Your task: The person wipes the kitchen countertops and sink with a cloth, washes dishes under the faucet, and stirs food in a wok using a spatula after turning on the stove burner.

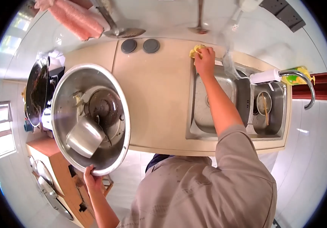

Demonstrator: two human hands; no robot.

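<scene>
My left hand point(91, 178) grips the near rim of a large metal basin point(123, 100), which is tilted up at the left end of the counter. Inside the basin lie a shiny metal pot point(85, 136) on its side and a dark, see-through round dish point(104, 104) with bits of residue. My right hand point(205, 60) is closed on a crumpled yellow cloth point(196, 49) by the back left corner of the sink point(190, 114). Part of the cloth is hidden under the fingers.
Two dark round discs point(151, 46) sit at the back of the beige counter point(156, 102). A small pan point(264, 102) with chopsticks is in the right sink bowl, near the curved faucet point(310, 91). A black wok point(37, 91) stands at left; utensils and a pink towel point(74, 19) hang behind.
</scene>
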